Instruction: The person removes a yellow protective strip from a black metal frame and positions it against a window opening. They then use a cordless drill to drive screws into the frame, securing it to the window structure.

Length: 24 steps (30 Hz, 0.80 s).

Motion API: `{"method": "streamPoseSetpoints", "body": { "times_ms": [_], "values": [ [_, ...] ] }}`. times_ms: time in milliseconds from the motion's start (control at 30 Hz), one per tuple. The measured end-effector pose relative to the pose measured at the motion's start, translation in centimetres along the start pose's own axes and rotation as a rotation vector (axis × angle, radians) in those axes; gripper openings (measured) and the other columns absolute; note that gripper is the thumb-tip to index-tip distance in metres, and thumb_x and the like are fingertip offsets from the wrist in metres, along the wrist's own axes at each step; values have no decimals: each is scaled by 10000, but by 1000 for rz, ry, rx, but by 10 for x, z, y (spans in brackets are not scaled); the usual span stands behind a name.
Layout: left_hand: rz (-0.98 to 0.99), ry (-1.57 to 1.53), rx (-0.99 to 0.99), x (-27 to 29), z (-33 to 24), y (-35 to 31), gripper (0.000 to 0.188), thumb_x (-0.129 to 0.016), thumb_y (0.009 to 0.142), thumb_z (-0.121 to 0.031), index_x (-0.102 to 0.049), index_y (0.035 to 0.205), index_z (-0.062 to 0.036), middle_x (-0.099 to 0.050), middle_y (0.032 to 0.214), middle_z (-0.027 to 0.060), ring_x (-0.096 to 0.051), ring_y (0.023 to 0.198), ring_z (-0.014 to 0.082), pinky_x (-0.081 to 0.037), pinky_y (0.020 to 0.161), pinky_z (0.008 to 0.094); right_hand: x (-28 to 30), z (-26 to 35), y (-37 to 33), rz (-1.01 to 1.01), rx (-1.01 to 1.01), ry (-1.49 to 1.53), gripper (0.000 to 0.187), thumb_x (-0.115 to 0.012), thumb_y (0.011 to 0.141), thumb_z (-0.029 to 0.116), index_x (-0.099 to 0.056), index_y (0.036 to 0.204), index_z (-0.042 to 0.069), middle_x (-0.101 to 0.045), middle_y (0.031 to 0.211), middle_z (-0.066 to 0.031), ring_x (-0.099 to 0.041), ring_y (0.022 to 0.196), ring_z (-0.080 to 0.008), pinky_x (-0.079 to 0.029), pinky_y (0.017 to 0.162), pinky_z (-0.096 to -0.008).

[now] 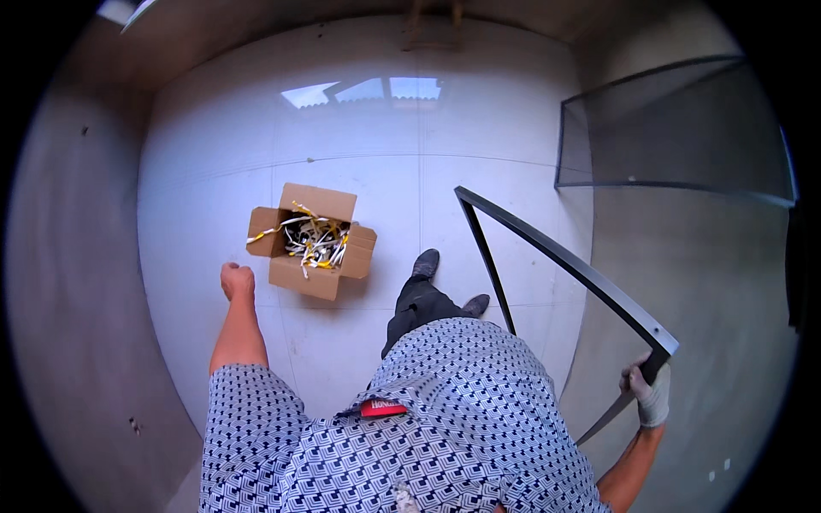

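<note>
Gripping a dark, angular frame — gloved right hand; bare left hand — fisted near the cardboard box.

From here there's room over the tiled floor above centre; the open cardboard box blocks centre-left, the dark frame centre-right.

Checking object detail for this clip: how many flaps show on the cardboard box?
4: a far flap toward the picture's top, a near flap, a left flap and a right flap. None seems hidden.
</note>
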State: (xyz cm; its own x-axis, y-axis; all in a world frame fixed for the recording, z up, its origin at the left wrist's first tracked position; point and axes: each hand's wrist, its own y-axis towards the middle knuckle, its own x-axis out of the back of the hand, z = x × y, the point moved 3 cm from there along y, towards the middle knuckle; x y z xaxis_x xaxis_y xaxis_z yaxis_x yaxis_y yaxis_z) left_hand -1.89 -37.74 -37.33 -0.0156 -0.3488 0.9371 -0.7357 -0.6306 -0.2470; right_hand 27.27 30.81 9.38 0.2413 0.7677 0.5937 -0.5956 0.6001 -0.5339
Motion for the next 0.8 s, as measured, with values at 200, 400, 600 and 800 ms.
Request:
{"method": "streamPoseSetpoints", "body": {
  "times_ms": [200,400,600,800],
  "values": [
    [391,-505,58,-34,-28,4,287,-656,899,-205,-685,1066,26,-699,852,92,-632,661,166,-518,605,315,-26,2,28,240,26,-211,242,-713,771,275,-636,743,48,-626,632,-8,-595,590,-102,-477,577,-280],
    [788,-584,-449,-22,-206,-136,331,-637,979,-244,-666,1108,59,-663,843,50,-574,682,95,-489,612,269,-71,3,38,271,-2,-98,211,-691,857,253,-648,888,50,-640,681,-32,-616,622,-128,-491,595,-315],
    [1010,-612,-896,12,-319,-272,265,-632,1014,-224,-668,1110,20,-691,935,56,-631,824,123,-530,746,277,-77,12,32,-207,124,-372,246,-694,893,277,-663,965,44,-623,691,-166,-627,619,-297,-496,619,-401],
    [1059,-540,-975,-3,-349,-296,374,-644,1008,-286,-634,1157,57,-689,951,86,-642,862,151,-535,780,303,6,22,-23,-365,235,-284,250,-670,964,378,-657,972,129,-640,819,9,-528,570,-91,-431,527,-300]
  ]
}}
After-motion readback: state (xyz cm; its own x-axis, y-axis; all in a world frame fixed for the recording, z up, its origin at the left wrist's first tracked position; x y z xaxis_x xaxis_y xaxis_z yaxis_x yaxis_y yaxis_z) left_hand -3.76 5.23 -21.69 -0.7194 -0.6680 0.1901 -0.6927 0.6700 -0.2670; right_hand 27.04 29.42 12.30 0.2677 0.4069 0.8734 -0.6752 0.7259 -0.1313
